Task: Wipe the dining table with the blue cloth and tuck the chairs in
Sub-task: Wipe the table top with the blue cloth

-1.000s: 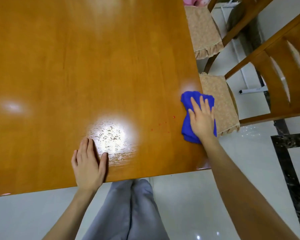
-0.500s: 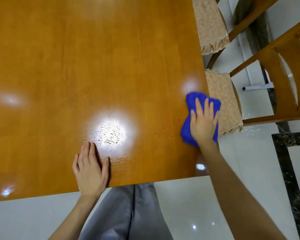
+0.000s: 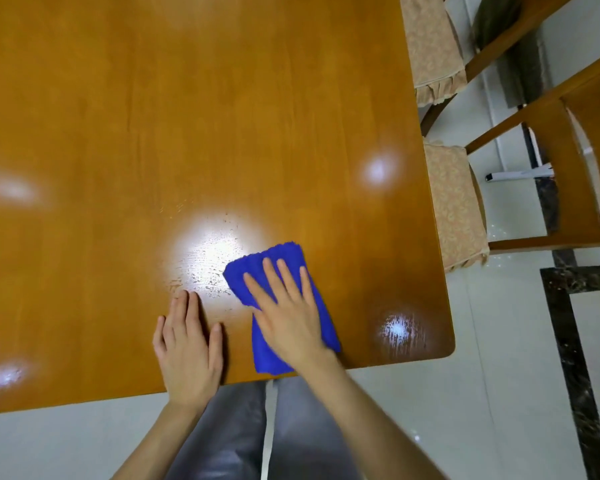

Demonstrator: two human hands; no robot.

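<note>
Left hand (image 3: 187, 348) flat on dining table (image 3: 153, 116), fingers together, gripping nothing, just left of blue cloth (image 3: 284, 306). Cloth lies near table's front edge. Right hand (image 3: 288, 313) spread flat on cloth, pressing, not clasping. Right of table: two cushioned chairs (image 3: 454, 206), seats partly under its edge.

Table: your dining table (image 3: 187, 116) is glossy orange-brown wood, rounded corner at 4 o'clock, glare patches across the top.
Cloth: your blue cloth (image 3: 323, 315) lies folded flat near the table's 6 o'clock edge, partly covered.
Chairs: near chair (image 3: 454, 209) and far chair (image 3: 430, 46), at 2–3 o'clock, beige-cushioned, seats partly under the table edge.
</note>
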